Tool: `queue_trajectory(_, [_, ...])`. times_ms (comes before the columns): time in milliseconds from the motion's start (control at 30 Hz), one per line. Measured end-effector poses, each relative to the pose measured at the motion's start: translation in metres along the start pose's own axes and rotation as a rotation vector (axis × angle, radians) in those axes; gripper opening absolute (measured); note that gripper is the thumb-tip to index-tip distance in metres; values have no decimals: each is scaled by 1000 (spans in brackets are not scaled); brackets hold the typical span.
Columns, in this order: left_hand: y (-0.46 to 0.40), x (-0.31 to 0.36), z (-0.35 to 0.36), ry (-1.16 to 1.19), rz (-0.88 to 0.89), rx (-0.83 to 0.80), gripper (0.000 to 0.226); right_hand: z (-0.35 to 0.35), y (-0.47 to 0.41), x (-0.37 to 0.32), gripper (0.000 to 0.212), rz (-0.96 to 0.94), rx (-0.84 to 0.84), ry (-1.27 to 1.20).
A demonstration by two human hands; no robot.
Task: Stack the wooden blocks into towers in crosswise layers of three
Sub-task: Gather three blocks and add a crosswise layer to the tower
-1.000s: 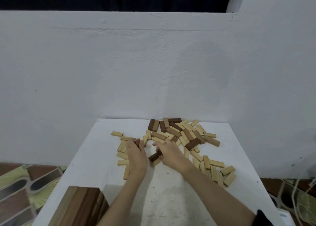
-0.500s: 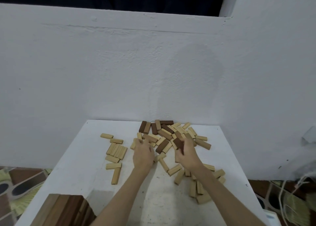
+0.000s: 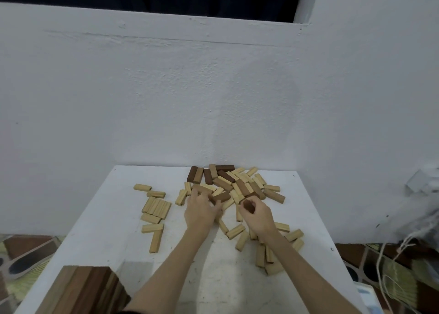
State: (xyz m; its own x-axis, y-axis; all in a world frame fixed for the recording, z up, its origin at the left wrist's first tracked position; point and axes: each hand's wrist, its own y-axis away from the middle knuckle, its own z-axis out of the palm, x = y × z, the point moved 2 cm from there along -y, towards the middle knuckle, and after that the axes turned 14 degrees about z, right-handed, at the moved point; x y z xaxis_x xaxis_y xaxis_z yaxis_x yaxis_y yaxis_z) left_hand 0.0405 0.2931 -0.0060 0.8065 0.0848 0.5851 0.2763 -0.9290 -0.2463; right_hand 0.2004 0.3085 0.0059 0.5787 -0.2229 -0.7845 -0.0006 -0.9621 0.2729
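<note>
right fingers curled round a dark block, lifted just clear of the heap. left fingers spread and loosely bent over the pile's near edge, touching a dark block; no firm grip visible. loose blocks heaped against the far edge of the bench, more scattered toward the left and right edges. one stacked tower at the near left corner, apparently built; nearly all pieces still unstacked, so early going. pale blocks crowding the dark ones, likely to snag on pickup. tangled string off the right edge.
</note>
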Motion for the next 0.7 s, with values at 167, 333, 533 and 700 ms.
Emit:
queue_trajectory(167, [33,15,-27,458,137,115,12,4,25,-5,32,208,-94,-437])
queue_trajectory(333, [69,18,-47,435,216,30,11,9,62,-11,23,252,-203,-583])
queue_trajectory(533, [105,12,-59,588,92,-197,14,15,91,5,15,394,-143,-701])
queue_trajectory(700, [125,-4,-61,525,89,-303,41,16,118,24,10,375,-95,-684])
